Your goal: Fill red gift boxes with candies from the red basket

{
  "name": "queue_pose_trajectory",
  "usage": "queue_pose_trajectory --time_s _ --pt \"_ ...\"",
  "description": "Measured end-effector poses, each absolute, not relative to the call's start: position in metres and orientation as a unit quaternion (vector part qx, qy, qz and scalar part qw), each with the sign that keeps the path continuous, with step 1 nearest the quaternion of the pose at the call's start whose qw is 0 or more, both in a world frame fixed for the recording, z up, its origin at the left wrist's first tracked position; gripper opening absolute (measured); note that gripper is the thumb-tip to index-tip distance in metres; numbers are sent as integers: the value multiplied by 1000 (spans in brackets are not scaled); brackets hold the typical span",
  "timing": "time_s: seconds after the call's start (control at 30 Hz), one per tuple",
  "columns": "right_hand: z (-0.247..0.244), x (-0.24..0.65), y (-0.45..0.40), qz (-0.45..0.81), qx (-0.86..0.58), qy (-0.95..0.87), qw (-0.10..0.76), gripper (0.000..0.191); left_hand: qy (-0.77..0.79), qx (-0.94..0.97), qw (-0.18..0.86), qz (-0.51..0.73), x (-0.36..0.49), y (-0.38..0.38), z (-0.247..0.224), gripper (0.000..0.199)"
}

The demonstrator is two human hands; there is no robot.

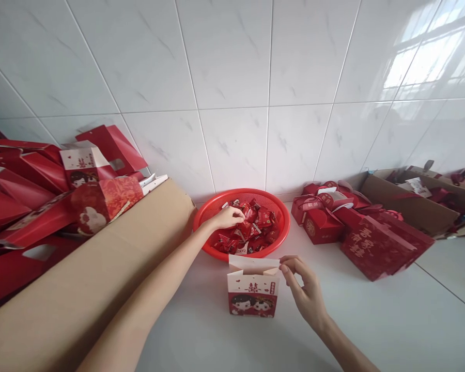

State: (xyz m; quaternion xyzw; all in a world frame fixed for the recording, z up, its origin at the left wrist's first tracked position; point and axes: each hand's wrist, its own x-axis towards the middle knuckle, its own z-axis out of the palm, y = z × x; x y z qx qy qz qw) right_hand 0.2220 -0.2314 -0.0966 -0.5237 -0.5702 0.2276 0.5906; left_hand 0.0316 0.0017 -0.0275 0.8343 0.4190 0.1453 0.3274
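Note:
My left hand reaches over a red plastic basket of red-wrapped candies. Its fingers are curled together in a pinch just over the candies; whatever they hold, if anything, cannot be made out. In front of the basket stands an upright white-and-red paper candy box with two cartoon figures, its top flaps open. My right hand pinches the upper right corner of that box between thumb and fingers. The inside of the box is mostly hidden from this angle.
On the left, a large cardboard carton is heaped with red paper boxes. To the right sit small red gift boxes and dark red gift bags. Another cardboard box stands farther right, against the tiled wall.

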Motion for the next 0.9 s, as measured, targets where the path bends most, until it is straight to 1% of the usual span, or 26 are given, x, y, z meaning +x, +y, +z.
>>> queue_pose_trajectory --time_s 0.07,0.17,0.2,0.37,0.63,0.77,0.83,0.9 --pt "-96 222 -232 222 -523 -572 592 33 413 834 333 150 34 1 -26 14" --pt "-95 223 -231 213 -522 -574 594 33 404 833 343 159 39 0 -23 6" --pt "-94 223 -231 210 -522 -575 594 33 402 832 347 164 40 0 -22 6" --pt "-91 223 -231 194 -523 -575 599 35 389 819 373 197 48 0 -17 23" --pt "-92 224 -231 185 -527 -571 602 32 358 798 427 230 64 -3 -17 30" --pt "-93 225 -231 196 -551 -542 604 28 308 757 513 262 80 -20 -13 33" --pt "-92 227 -230 228 -543 -521 619 30 264 738 557 275 91 -35 -7 33" --pt "-91 229 -230 272 -514 -504 638 35 219 744 567 278 101 -54 0 30"
